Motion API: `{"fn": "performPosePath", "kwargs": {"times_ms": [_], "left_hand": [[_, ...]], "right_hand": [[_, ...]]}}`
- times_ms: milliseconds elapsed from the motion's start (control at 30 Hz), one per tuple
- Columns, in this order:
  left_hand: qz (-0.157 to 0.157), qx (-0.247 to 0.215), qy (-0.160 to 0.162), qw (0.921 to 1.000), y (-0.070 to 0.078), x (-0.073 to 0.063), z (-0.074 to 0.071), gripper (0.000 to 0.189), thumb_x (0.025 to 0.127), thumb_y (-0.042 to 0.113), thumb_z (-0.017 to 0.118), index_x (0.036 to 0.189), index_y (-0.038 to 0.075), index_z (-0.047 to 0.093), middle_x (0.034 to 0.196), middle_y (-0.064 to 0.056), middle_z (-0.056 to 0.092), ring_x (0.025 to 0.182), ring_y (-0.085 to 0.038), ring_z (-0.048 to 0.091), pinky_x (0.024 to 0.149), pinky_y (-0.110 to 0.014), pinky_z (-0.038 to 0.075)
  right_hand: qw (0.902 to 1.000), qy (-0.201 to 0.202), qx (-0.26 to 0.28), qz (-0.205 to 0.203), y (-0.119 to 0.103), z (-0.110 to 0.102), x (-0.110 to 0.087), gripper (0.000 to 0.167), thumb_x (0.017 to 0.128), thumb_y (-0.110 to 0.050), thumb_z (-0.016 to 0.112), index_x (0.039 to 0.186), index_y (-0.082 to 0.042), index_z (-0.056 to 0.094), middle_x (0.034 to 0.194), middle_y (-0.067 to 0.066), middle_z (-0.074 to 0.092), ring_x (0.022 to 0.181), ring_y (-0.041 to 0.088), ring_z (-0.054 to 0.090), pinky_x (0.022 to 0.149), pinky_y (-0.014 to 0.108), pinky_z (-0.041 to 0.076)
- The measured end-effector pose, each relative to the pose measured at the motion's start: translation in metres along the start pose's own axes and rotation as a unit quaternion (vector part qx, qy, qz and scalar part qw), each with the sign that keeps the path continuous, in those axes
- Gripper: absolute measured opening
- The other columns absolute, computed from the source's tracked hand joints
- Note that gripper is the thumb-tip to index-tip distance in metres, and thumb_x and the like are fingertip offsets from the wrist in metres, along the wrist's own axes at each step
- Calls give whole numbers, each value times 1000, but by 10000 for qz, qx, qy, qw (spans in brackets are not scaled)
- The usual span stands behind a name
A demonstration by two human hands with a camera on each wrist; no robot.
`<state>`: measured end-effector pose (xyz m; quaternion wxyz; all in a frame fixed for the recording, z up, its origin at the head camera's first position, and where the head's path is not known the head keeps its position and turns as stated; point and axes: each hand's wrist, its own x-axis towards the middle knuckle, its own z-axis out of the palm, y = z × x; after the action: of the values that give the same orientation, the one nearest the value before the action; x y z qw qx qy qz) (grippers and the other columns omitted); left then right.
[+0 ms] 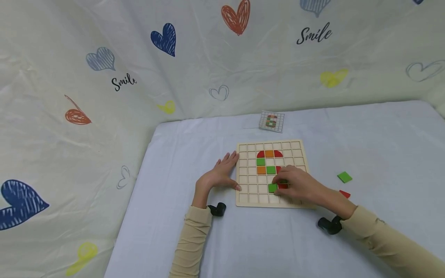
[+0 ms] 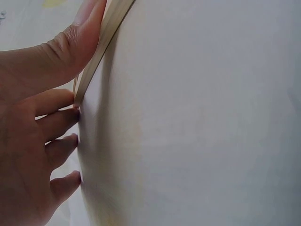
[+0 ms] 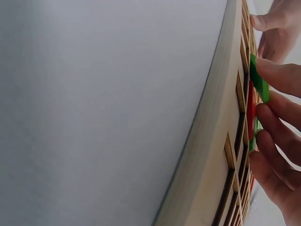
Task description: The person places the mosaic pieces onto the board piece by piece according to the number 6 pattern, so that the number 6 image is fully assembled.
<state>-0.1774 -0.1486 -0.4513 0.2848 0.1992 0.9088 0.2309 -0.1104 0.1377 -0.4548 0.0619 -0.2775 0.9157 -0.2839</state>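
A square wooden grid board [image 1: 243,200] lies on the white-covered table. Between thumb and fingers, my right hand [image 1: 300,186] pinches a green square tile [image 1: 272,188] at the lower middle cells; the right wrist view shows this green tile [image 3: 259,81] tilted over the grid. Beside it a red tile [image 1: 283,186] is partly under the hand. Higher up sit an orange tile [image 1: 269,154] between two rounded red pieces, a green tile [image 1: 260,161], and a row of orange, green and red. My left hand [image 1: 221,174] rests at the board's left edge, fingers extended, thumb at the rim.
A pattern card [image 1: 271,121] with a coloured grid figure lies behind the board. To the right are a loose green tile [image 1: 344,177] and a red piece [image 1: 345,194], near the right forearm. A cloth printed with hearts hangs behind the table.
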Motion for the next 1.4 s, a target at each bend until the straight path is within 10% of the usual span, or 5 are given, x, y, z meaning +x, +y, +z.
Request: {"fn": "performPosePath", "kwargs": {"times_ms": [1400], "left_hand": [[-24, 1, 14, 10000, 2, 0, 1, 120, 80, 29, 90, 167, 14, 8, 175, 1, 1, 161, -20, -6, 131, -44, -1]], "right_hand": [[9855, 1592, -495, -306, 51, -21, -81, 40, 64, -2, 94, 99, -12, 78, 96, -4, 72, 82, 12, 60, 66, 23, 52]]}}
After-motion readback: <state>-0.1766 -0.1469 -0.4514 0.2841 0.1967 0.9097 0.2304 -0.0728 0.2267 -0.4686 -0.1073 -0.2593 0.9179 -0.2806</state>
